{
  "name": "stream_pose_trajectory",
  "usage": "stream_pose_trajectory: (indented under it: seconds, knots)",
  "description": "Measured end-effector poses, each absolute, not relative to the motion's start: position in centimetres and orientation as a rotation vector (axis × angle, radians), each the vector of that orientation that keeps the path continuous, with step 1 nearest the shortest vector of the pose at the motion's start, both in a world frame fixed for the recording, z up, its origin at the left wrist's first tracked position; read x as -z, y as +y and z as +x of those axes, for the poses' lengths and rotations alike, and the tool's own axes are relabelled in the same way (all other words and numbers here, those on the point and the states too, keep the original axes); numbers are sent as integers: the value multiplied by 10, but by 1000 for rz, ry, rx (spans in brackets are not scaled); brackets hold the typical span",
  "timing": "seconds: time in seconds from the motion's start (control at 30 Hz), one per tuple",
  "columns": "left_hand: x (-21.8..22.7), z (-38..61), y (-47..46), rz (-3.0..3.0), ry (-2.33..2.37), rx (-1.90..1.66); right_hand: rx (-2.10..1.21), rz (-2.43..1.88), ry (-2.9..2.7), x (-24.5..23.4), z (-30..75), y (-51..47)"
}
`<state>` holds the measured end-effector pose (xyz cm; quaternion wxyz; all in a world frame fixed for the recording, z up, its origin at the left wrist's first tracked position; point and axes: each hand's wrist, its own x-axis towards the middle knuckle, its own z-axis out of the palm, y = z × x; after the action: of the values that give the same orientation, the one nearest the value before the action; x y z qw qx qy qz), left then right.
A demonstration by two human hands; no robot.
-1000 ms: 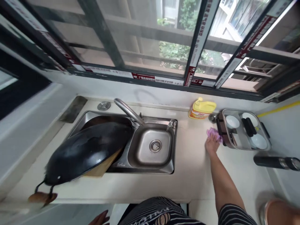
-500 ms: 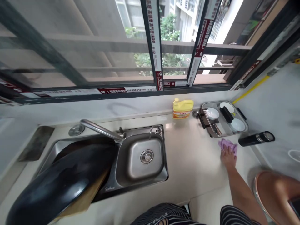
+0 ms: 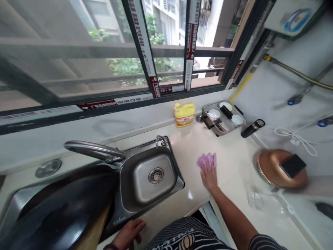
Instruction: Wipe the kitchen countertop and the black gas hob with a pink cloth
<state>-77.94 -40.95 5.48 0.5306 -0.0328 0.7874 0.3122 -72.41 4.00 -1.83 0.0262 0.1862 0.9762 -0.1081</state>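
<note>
My right hand (image 3: 209, 176) presses a crumpled purple cloth (image 3: 207, 159) down on the pale countertop (image 3: 187, 149), right of the sink. The fingers lie over the cloth, which spreads out past their tips. Low in the picture, my left hand (image 3: 130, 233) hovers at the counter's front edge by the sink, holding nothing, its fingers loosely apart. A steel sink (image 3: 156, 194) with a drain lies between the hands and the window.
A black wok (image 3: 59, 211) and a wooden board (image 3: 93, 231) cover the left basin, below a faucet (image 3: 93, 147). Along the back stand a yellow detergent jug (image 3: 184, 115), a dish rack (image 3: 224, 129) with bowls and a black flask (image 3: 253, 128). Rightward are a copper-coloured lid (image 3: 270, 165) and glass jar (image 3: 265, 201).
My right hand has drawn the purple cloth away from the dish rack, toward the sink and me. My left hand has come into view. The view has turned to the right.
</note>
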Motion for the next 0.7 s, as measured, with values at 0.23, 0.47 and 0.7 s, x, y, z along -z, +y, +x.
stream_pose_trajectory:
  seconds: [0.23,0.47,0.7]
  knots:
    - [-28,-783,-417,179,1853,-649,347,972,2974,26,-574,19]
    - [-23,-782,-394,383,1805,-507,265,1944,2620,29,-341,6]
    - [-26,-763,-362,552,1825,-466,399,2661,2078,42,-317,-15]
